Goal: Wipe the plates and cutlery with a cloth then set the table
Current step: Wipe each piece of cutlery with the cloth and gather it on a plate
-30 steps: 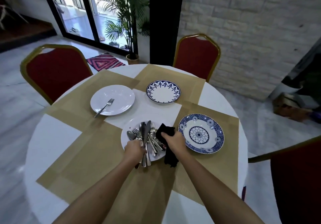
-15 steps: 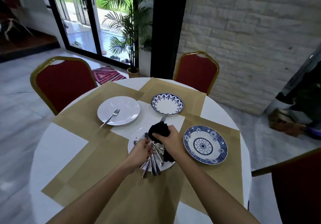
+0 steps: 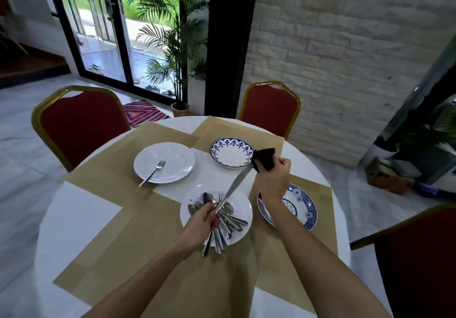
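Over the bench (image 3: 81, 209) our left hand (image 3: 197, 226) grips the stiff, likely slippery knife (image 3: 235, 186) by its handle, while our right hand (image 3: 274, 179) beyond it pinches the soft cloth (image 3: 265, 158) round its tip.

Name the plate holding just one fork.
The plain white round plate at far left: one silver fork lies on it. The near white plate holds a cutlery pile; both blue-patterned plates show none.

i see a round white counter (image 3: 81, 209) covered by overlapping tan placemats (image 3: 138, 238), and on those mats sit a white plate (image 3: 177, 154) with a fork (image 3: 153, 173), a far blue-rimmed plate (image 3: 229, 156), a blue patterned plate (image 3: 306, 209) at right and a near white plate (image 3: 243, 219) piled with cutlery (image 3: 229, 219).
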{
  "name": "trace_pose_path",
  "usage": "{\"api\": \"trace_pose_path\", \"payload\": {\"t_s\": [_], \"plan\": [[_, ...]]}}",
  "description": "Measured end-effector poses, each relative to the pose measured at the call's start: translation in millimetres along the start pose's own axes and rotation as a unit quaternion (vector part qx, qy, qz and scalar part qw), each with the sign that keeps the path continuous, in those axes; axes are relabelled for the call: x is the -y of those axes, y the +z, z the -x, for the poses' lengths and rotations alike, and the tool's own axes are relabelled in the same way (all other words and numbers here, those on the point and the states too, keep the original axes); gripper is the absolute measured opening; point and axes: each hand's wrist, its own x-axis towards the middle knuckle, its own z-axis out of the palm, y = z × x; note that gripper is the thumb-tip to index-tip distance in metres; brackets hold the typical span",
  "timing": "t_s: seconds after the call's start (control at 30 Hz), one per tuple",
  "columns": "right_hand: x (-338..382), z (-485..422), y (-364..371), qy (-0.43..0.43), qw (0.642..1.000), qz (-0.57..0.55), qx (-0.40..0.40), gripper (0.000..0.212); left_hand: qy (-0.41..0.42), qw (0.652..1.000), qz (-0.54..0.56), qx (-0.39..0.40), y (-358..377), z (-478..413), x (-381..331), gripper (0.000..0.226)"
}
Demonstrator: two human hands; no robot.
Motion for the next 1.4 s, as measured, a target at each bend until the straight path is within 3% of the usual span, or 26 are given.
{"api": "trace_pose_path", "payload": {"t_s": [0.1,0.17,0.27,0.47,0.57,0.73,0.97,1.07,1.13,1.27,1.4], "plan": [[0,2,-8,0.078,0.994,-0.059,-0.045,0.026,-0.054,0.998,0.022,-0.017,-10,-7,0,0.028],[1,13,-11,0.088,0.988,-0.13,-0.016,0.019,-0.065,0.997,0.026,-0.028,-13,-9,-4,0.028],[3,37,-12,0.066,0.971,-0.217,0.076,0.028,-0.057,0.998,0.04,-0.006,-11,-9,-13,0.021],[5,56,0,-0.063,0.965,-0.144,0.211,0.024,-0.035,0.999,0.036,0.02,-6,-6,-28,0.025],[2,55,5,-0.168,0.966,-0.05,0.192,0.026,-0.022,0.997,0.06,0.03,-5,-3,-32,0.025],[1,36,0,-0.189,0.976,0.051,0.096,0.034,-0.017,0.995,0.083,0.05,-7,0,-29,0.03],[4,-3,-21,-0.132,0.989,0.056,0.025,0.032,-0.011,0.99,0.111,0.088,-8,6,-26,0.03],[-1,-13,-27,-0.029,0.999,0.023,-0.021,0.028,-0.019,0.989,0.129,0.064,-7,4,-28,0.031],[-6,-13,-27,0.05,0.998,-0.018,-0.037,0.029,-0.048,0.975,0.212,0.047,-9,0,-33,0.029],[-14,16,-21,0.138,0.98,-0.134,0.056,0.036,-0.048,0.97,0.232,0.049,-16,-14,-39,0.026],[-20,60,-13,0.198,0.949,-0.186,0.16,0.058,-0.044,0.969,0.243,-0.008,-23,-31,-48,0.019]]}}
